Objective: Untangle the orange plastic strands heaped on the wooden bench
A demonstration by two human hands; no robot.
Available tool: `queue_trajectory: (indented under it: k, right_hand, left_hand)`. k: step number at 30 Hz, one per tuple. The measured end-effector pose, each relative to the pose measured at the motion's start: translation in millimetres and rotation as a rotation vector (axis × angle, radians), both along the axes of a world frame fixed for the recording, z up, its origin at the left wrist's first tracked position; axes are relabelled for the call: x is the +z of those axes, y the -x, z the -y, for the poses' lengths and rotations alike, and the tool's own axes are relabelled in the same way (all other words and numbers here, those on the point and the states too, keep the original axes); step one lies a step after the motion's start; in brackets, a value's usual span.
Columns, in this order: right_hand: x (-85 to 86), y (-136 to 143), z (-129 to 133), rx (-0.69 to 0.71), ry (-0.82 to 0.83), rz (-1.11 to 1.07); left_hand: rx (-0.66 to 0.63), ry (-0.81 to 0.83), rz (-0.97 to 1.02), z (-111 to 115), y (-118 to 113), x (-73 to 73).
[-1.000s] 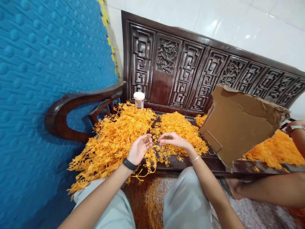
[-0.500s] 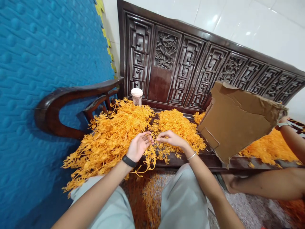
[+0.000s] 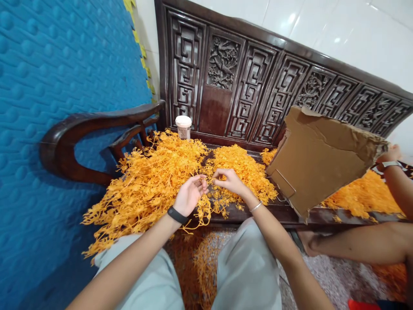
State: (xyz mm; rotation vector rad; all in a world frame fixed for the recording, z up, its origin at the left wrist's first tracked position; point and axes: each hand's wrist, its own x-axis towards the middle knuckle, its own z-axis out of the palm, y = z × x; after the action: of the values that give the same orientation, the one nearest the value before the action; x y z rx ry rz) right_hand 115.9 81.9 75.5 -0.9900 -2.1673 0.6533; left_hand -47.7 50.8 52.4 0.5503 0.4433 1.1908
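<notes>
Orange branching strands (image 3: 142,185) lie in a big heap on the left of the dark wooden bench (image 3: 245,218). A smaller pile of short orange pieces (image 3: 241,165) sits to its right. Between the two piles, my left hand (image 3: 191,193) is palm up, its fingers closed on an orange strand (image 3: 204,211) that hangs below it. Facing it, my right hand (image 3: 228,180) has thumb and forefinger pinched together near the left fingertips; what it pinches is too small to make out.
A lidded white tub (image 3: 183,127) stands behind the heap. Brown cardboard (image 3: 325,159) leans on the bench at right, with another person's hand (image 3: 390,154) at its edge and more orange pieces (image 3: 361,193) beyond. A curved armrest (image 3: 61,146) is at left.
My right hand's fingers have curled from extended into a rounder pinch, slightly apart from the left fingertips. The other person's hand has come further into view at the cardboard's edge.
</notes>
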Motion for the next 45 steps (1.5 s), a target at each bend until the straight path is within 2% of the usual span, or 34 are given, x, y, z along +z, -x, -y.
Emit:
queue_trajectory:
  k: [4, 8, 12, 18, 20, 22, 23, 24, 26, 29, 34, 40, 43, 45]
  right_hand:
    - [-3.9, 8.1, -3.5, -0.114, -0.139, -0.021]
    - [-7.6, 13.8, -9.2, -0.180, -0.148, -0.037]
    - [-10.8, 18.9, -10.4, -0.213, -0.212, -0.055]
    - [-11.3, 33.3, -8.7, -0.283, -0.393, -0.066]
    - [-6.1, 24.4, -16.2, -0.390, -0.480, -0.083]
    - [0.4, 1.5, -27.4, -0.617, -0.564, -0.167]
    - [2.9, -13.8, -33.2, -0.761, -0.581, -0.245]
    - [4.1, -30.1, -38.3, -0.845, -0.576, -0.305]
    - [1.5, -59.8, -45.5, -0.898, -0.556, -0.347]
    - [-11.9, -83.8, -50.3, -0.910, -0.476, -0.342]
    - [-27.2, -79.9, -59.3, -0.904, -0.397, -0.358]
    - [-27.8, -70.5, -63.5, -0.780, -0.179, -0.471]
    - [-24.9, -64.8, -57.3, -0.759, -0.143, -0.486]
    - [-19.6, -58.1, -49.9, -0.675, -0.090, -0.474]
  left_hand:
    - [0.067, -0.030, 0.030, -4.2, -5.6, 5.6]
    - [0.158, 0.001, 0.035, -9.5, -9.3, 5.4]
    - [0.173, 0.019, 0.044, -12.8, -10.5, 7.3]
    - [0.183, 0.005, 0.064, -15.3, -8.7, 20.5]
    - [0.197, 0.040, 0.056, -8.1, -6.0, 20.1]
    - [0.187, 0.100, 0.045, 5.5, -1.8, 15.2]
    - [0.150, 0.131, 0.044, 13.7, 0.5, 11.6]
    - [0.113, 0.154, 0.042, 21.8, 2.7, 7.8]
    - [0.025, 0.159, 0.024, 35.0, 6.5, 1.3]
    - [-0.099, 0.115, 0.002, 41.9, 9.7, -1.6]
    - [-0.117, 0.048, 0.029, 36.3, 10.8, 6.0]
    - [-0.185, -0.054, 0.060, 37.1, 13.0, 11.6]
    - [-0.172, -0.100, 0.074, 36.8, 15.7, 12.3]
    - [-0.140, -0.106, 0.090, 35.3, 17.7, 13.1]
